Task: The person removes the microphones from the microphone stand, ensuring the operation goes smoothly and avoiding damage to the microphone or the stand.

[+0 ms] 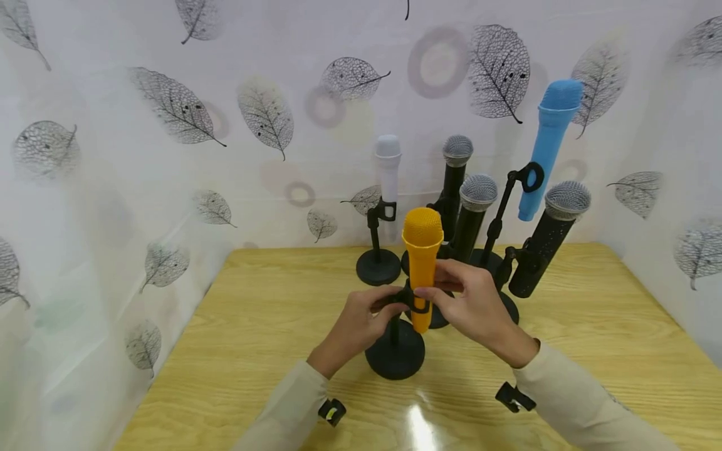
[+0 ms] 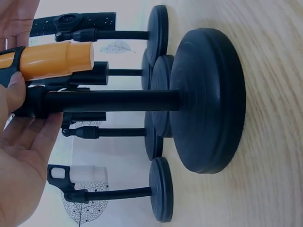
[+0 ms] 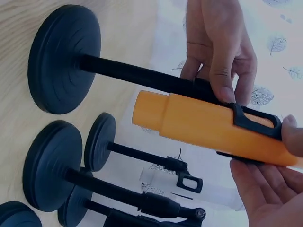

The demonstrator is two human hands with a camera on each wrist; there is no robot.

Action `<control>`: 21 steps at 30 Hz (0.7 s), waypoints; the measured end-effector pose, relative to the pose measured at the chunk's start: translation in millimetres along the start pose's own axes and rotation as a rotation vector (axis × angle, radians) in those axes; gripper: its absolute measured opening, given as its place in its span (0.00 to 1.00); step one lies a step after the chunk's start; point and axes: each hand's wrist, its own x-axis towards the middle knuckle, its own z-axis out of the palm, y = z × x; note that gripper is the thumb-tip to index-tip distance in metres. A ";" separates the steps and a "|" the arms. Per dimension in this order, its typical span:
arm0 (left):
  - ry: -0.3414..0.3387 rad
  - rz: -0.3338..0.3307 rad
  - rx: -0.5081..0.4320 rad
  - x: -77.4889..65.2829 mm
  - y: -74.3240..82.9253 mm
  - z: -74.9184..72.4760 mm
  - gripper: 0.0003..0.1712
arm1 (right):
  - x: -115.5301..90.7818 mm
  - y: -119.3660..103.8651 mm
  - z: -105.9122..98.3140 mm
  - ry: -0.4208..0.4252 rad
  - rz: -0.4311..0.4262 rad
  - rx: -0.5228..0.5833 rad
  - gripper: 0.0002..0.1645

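An orange microphone (image 1: 422,247) stands nearly upright in the ring-shaped clip (image 3: 258,120) of a black desk stand (image 1: 395,358). My left hand (image 1: 361,318) grips the top of that stand by the clip, its thumb beside the clip in the right wrist view. From the other side my right hand (image 1: 476,304) holds the orange microphone's body, thumb in front and fingers behind. The microphone's lower end (image 2: 80,57) sticks out below the clip, beside the stand's pole (image 2: 113,101). The stand's round base is on the wooden table.
Behind stand a white microphone (image 1: 389,178), a tall blue one (image 1: 551,141), and black ones with silver heads (image 1: 478,192), all in black stands. The wooden table (image 1: 271,326) meets a leaf-printed cloth (image 1: 271,188) at its back and sides.
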 end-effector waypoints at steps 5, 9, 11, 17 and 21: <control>0.002 0.008 -0.008 0.0 -0.7 -0.7 0.13 | 1.4 -0.9 4.8 0.050 -0.026 -0.022 0.21; -0.006 0.010 -0.007 0.3 -0.3 -1.6 0.14 | 3.5 -3.0 5.1 0.069 -0.044 -0.035 0.22; -0.005 0.011 -0.002 0.3 -0.4 -2.0 0.14 | 5.3 -4.2 4.8 0.068 -0.050 -0.029 0.22; 0.015 0.007 -0.026 -0.6 -1.3 -1.0 0.14 | 7.3 -4.7 1.6 0.038 -0.016 -0.012 0.23; 0.034 -0.026 -0.063 -1.3 -3.5 1.7 0.14 | 3.2 -1.4 0.2 0.001 0.038 0.013 0.23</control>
